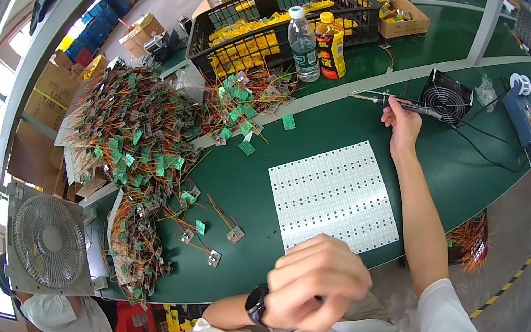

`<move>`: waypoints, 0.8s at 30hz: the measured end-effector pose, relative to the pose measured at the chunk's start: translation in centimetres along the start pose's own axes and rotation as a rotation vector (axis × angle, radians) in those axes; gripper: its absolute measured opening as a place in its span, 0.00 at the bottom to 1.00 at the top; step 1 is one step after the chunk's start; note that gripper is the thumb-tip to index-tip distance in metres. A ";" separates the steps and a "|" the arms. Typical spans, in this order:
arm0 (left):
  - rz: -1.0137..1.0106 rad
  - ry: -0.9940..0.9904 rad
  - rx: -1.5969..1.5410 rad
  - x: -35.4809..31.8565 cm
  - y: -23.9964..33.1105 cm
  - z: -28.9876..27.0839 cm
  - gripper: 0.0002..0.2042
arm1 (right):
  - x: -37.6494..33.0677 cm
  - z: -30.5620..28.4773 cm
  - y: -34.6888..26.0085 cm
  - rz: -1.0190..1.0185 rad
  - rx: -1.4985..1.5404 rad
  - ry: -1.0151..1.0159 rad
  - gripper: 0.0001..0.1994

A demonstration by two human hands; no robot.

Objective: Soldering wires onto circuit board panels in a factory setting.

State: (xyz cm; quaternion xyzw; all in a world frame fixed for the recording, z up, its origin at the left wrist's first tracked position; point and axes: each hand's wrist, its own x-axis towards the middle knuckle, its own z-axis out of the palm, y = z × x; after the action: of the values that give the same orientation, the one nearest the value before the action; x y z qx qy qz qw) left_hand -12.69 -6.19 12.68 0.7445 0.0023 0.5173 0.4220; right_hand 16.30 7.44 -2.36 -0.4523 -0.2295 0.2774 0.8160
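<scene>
My right hand (pixel 403 122) grips a soldering iron (pixel 420 109) by its dark handle, above the green bench (pixel 238 170). The iron's metal tip points to the left, and its cord runs off right. My left hand (pixel 315 283), with a black watch on its wrist, is curled into a fist in front of my body, near the front edge of a white panel (pixel 331 183) dotted with rows of small round spots. Its inside is hidden, so I cannot tell whether it holds anything. Left of the panel lie several small circuit boards with wires (pixel 234 233).
A big heap of wired boards (pixel 133 117) covers the bench's left. Behind stand a black crate (pixel 281 3) of yellow parts, a clear bottle (pixel 304 48) and a yellow-capped bottle (pixel 330 48). A black fan (pixel 447 97) and blue soldering station (pixel 522 118) sit right; a person (pixel 67 315) is at left.
</scene>
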 end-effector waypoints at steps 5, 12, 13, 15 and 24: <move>-0.399 -0.379 0.804 -5.5 -5.5 2.9 0.20 | 0.1 0.0 -1.0 0.019 -0.020 0.046 0.07; -0.543 -0.510 1.032 -8.2 -9.3 6.7 0.27 | -0.4 0.7 -1.6 0.122 0.120 -0.015 0.08; -0.525 -0.498 1.000 -8.0 -9.7 7.1 0.27 | -0.5 0.9 -1.5 0.142 0.103 -0.019 0.08; -0.529 -0.472 0.989 -7.5 -10.7 8.2 0.28 | -0.4 0.8 -1.2 0.154 0.063 -0.036 0.08; -0.450 -0.185 0.821 -7.9 -8.3 5.9 0.23 | 0.0 -0.7 1.2 0.093 0.026 -0.045 0.07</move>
State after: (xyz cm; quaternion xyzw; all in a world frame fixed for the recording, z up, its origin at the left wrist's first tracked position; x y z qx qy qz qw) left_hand -8.23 -7.97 0.70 0.8737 0.3297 0.3010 0.1930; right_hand 16.41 7.55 -3.77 -0.4453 -0.2227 0.3281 0.8028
